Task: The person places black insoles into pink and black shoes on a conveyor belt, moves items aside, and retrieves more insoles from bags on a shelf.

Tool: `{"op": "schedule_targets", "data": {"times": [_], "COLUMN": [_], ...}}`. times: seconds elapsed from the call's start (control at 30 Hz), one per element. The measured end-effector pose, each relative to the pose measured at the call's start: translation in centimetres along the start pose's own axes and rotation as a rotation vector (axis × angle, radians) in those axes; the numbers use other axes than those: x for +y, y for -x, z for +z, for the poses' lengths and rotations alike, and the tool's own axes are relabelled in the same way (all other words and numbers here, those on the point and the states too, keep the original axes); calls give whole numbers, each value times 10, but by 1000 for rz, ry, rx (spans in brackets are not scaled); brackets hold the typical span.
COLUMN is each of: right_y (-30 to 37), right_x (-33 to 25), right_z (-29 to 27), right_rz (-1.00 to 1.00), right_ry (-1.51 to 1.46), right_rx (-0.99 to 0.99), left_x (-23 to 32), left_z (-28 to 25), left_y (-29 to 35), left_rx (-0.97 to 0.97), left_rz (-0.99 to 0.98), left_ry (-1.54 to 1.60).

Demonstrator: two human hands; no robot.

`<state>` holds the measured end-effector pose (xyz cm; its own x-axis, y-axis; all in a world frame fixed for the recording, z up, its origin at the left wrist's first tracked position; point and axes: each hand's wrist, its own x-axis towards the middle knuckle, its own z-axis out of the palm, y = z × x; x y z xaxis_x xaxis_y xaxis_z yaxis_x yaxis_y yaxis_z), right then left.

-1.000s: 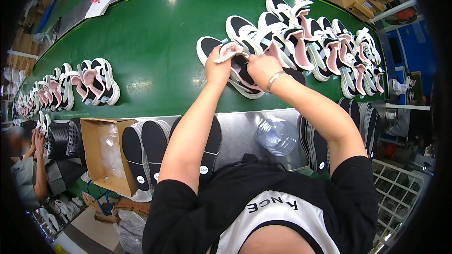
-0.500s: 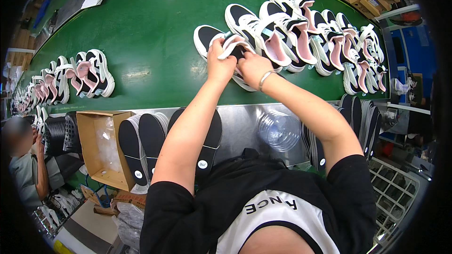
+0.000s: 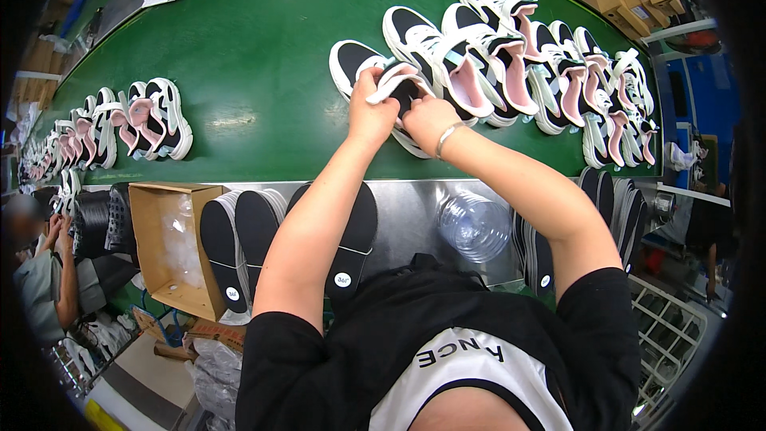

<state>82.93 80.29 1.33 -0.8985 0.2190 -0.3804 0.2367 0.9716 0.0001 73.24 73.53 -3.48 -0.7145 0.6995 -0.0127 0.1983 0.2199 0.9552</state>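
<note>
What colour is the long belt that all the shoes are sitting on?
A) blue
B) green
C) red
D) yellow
B: the conveyor belt under the black-and-white shoe that the left hand and right hand are working on is plainly green.

person in a black short-sleeved top with a white panel bearing black lettering; bare forearms; thin silver bracelet [image 3: 447, 137] just behind the right hand [image 3: 427, 120]
</note>
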Motion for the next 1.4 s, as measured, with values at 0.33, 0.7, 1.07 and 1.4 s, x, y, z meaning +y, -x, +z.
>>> {"op": "schedule_targets", "data": {"times": [0.33, 0.7, 1.07, 1.4], "right_y": [-40, -39, -3, 14], "right_x": [8, -4, 5, 9], "right_z": [12, 4, -5, -2], "right_rz": [61, 23, -22, -35], "right_ry": [-175, 133, -116, -240], "right_rx": [-399, -315, -637, -408], "left_x": [-8, 5, -3, -2], "left_z": [-7, -9, -2, 2], "left_y": [2, 0, 1, -2], "left_rx": [-65, -99, -31, -9], "left_rz": [9, 16, 15, 71], "left_ry": [74, -135, -116, -34]}}
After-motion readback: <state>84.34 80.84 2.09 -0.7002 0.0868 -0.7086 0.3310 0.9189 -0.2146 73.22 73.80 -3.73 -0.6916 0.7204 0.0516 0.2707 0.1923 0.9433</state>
